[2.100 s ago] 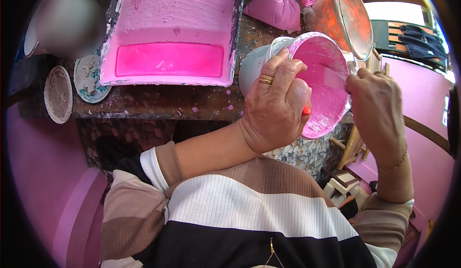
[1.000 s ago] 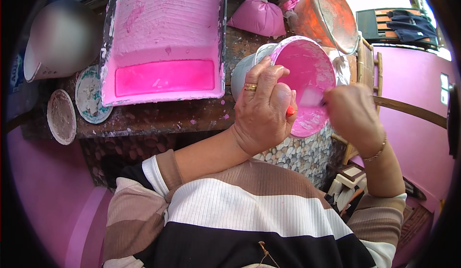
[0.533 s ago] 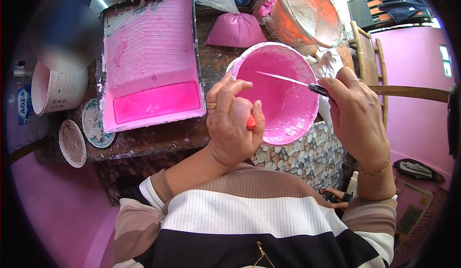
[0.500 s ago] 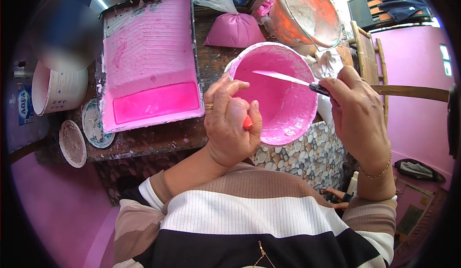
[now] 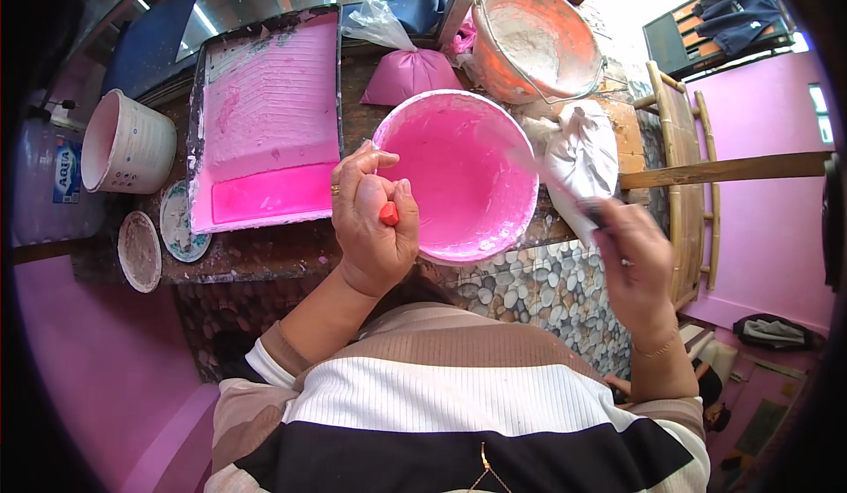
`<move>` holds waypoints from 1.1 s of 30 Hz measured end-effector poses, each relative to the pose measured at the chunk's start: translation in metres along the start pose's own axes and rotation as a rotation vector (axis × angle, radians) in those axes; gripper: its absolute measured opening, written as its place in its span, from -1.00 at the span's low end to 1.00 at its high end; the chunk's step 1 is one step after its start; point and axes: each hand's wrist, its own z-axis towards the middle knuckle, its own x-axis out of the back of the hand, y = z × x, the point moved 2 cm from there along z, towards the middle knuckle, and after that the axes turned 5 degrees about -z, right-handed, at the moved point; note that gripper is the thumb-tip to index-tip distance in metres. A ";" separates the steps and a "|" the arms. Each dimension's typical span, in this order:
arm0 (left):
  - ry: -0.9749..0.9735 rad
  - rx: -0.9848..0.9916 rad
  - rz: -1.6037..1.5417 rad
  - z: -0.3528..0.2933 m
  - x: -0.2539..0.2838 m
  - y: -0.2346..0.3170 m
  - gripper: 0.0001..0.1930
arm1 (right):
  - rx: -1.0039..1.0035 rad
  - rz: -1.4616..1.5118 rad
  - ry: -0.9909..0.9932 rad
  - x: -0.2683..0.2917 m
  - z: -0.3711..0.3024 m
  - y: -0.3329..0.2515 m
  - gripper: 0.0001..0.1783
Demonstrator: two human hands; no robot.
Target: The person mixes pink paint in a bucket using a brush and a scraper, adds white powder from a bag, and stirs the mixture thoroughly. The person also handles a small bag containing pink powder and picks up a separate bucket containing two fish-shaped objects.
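A round bucket, coated inside with pink paint, stands at the table's front edge. My left hand overlaps its left rim, closed around a slim red-ended handle; whatever that handle belongs to is hidden. To the right of the bucket, my right hand is closed on a dark-handled tool. Its thin pale blade is lost in motion blur in front of a white sack. Left of the bucket lies a black-edged paint tray with pink paint pooled in its near end.
Behind the bucket sit a tied clear bag of pink paint and an orange bucket with grey-white residue. A white pail, two round lids or dishes and a large clear bottle are at left.
My right hand has swung the tool down and away from above the bucket, toward the sack. My left hand keeps its grip. A blurred shape at the upper left has gone from view.
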 end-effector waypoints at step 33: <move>-0.016 0.003 0.162 0.000 -0.001 0.011 -0.85 | -0.685 1.378 -0.555 -0.002 -0.026 0.049 -0.68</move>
